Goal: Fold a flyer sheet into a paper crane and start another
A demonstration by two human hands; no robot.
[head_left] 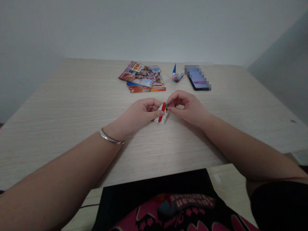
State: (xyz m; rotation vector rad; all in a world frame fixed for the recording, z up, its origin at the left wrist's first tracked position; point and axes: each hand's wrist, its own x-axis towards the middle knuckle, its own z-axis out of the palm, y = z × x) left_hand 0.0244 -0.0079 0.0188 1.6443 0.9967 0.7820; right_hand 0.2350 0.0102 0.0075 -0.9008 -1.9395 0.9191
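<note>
A small folded piece of printed paper [162, 114], white with a red stripe, is held just above the wooden table [72, 106] between both hands. My left hand [141, 114] pinches its left side with thumb and curled fingers; a silver bangle [109, 138] sits on that wrist. My right hand [186, 107] pinches the paper's upper right edge with its fingertips. Both hands are closed on the paper, near the middle of the table.
A stack of colourful printed sheets [143, 77] lies at the far middle of the table. A small folded paper figure [176, 74] with a blue point stands beside it, and a dark phone [198, 80] lies to its right. A grey wall rises behind the table.
</note>
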